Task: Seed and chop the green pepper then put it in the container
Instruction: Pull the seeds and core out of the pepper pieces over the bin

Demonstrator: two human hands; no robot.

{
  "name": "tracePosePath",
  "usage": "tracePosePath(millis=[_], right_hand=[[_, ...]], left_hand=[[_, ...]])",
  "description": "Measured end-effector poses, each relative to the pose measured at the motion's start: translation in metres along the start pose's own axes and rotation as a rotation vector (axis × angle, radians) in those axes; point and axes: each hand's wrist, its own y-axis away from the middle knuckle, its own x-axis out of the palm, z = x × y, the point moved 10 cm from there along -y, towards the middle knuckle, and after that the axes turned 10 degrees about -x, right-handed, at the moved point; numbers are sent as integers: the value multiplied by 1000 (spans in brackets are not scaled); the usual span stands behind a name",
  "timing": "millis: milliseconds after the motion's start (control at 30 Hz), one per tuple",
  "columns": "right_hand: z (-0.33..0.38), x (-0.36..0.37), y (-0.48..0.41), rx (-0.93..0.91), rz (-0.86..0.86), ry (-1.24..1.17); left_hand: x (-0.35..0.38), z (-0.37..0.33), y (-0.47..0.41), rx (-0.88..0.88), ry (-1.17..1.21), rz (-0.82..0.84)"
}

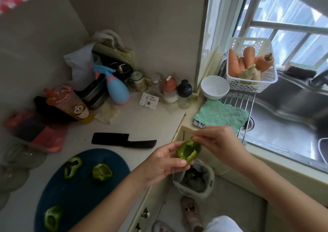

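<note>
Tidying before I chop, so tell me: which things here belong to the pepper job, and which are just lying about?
Job: hollow green pepper piece, three cut green pepper pieces, dark blue oval board, black knife, white round bowl (maybe).
Lying about: blue plastic spray bottle, white basket of carrots, green cloth.

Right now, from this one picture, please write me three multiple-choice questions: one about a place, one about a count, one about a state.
1. Where does the knife lie?
A. On the counter beyond the cutting board
B. In the sink
C. In the white bowl

2. How many loose pepper pieces lie on the cutting board?
A. One
B. Three
C. Five

3. How is the held pepper piece supported?
A. It rests on the counter
B. The left hand grips it and the right hand pinches its rim
C. The right hand alone

Answers:
1. A, the black knife lies flat on the pale counter.
2. B, three green pieces lie apart on the board.
3. B, both hands touch it, above the bin.
</note>
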Motion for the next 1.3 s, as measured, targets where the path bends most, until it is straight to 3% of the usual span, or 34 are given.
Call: tracePosePath(millis=[100, 200, 433, 833, 1033, 1300], right_hand=[[-45, 3, 23, 403, -99, -299], [-62, 9, 37, 603, -156, -562], [-52, 27, 47, 694, 49, -469], [-68, 37, 63, 886, -36, -333], [-71, 46, 70, 921, -55, -481], [-78, 44, 74, 973, -95, -452]], left_hand=[[0, -5, -4, 54, -53, -49], [-6, -9, -7, 96, -145, -137], [-9, -13, -16, 157, -385, -311], [4, -4, -22, 296, -671, -522], [1, 5, -24, 231, -523, -482], [7, 9, -26, 216, -441, -478]])
